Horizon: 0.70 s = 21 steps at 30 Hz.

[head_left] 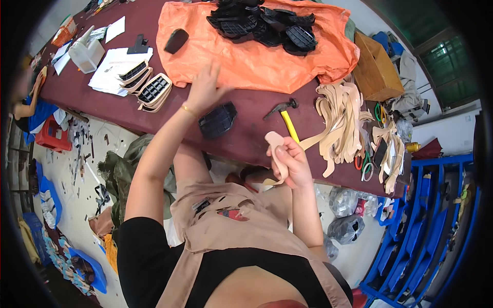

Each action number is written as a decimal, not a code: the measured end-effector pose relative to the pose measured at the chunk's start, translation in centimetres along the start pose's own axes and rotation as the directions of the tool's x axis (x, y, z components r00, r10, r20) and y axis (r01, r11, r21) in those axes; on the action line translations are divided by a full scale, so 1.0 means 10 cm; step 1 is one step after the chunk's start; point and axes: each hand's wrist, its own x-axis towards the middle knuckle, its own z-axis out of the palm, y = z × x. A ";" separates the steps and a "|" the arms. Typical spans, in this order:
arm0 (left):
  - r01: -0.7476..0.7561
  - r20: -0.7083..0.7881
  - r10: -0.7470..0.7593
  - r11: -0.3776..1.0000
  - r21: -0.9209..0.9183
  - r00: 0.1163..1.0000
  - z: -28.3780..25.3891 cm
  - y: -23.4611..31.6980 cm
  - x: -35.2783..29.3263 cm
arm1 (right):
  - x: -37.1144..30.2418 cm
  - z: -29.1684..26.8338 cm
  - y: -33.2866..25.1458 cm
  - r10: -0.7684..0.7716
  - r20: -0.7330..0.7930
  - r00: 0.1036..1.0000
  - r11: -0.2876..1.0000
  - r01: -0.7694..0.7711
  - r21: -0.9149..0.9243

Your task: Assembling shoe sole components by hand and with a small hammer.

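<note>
My left hand [204,88] is over the table by the near edge of the orange sheet, fingers spread and somewhat smeared by motion, with nothing visible in it. Just below it lies a black moulded plastic piece [218,120] with rounded corners. At the table's front edge, my right hand [291,163] pinches a beige leather-like strip [278,149] between thumb and fingers; the strip's rounded end points up and its tail hangs down. Beyond that hand lies a hammer [288,123] with a yellow handle.
On the orange sheet [205,61] sit a heap of black moulded pieces [262,25] and a single one [176,41]. Beige-edged black pieces [154,90] stand at left. Beige strips [341,123], scissors [365,167] and a wooden box [377,66] lie right. Another person works far left.
</note>
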 end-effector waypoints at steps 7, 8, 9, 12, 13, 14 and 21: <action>0.131 0.395 0.007 0.938 -0.321 0.919 -0.43 0.52 -0.40 | 0.07 0.07 0.02 -0.106 -0.085 0.991 0.984 0.092 -0.153; 0.424 0.438 -0.199 0.748 -0.510 0.877 -0.55 0.71 -0.42 | 0.07 0.09 0.02 -0.124 -0.082 0.989 0.978 0.108 -0.178; 0.432 0.343 -0.266 0.479 -0.764 0.901 -0.62 0.94 -0.48 | 0.08 0.14 0.02 -0.117 -0.127 0.985 0.981 0.095 -0.167; 0.559 0.503 -0.307 0.129 -0.819 0.808 -0.80 1.26 -0.63 | 0.14 0.23 0.00 -0.109 -0.092 0.990 0.990 0.101 -0.095; 0.581 0.547 -0.280 0.047 -0.813 0.789 -0.84 1.32 -0.67 | 0.15 0.33 -0.02 -0.085 -0.176 0.981 0.992 0.068 -0.102; 0.590 0.557 -0.280 0.045 -0.806 0.782 -0.86 1.37 -0.68 | 0.16 0.34 -0.02 -0.079 -0.184 0.980 0.993 0.062 -0.096; 0.457 0.404 -0.255 0.203 -0.866 0.878 -0.89 1.50 -0.75 | 0.13 0.35 -0.08 0.101 -0.124 0.987 0.991 -0.088 0.100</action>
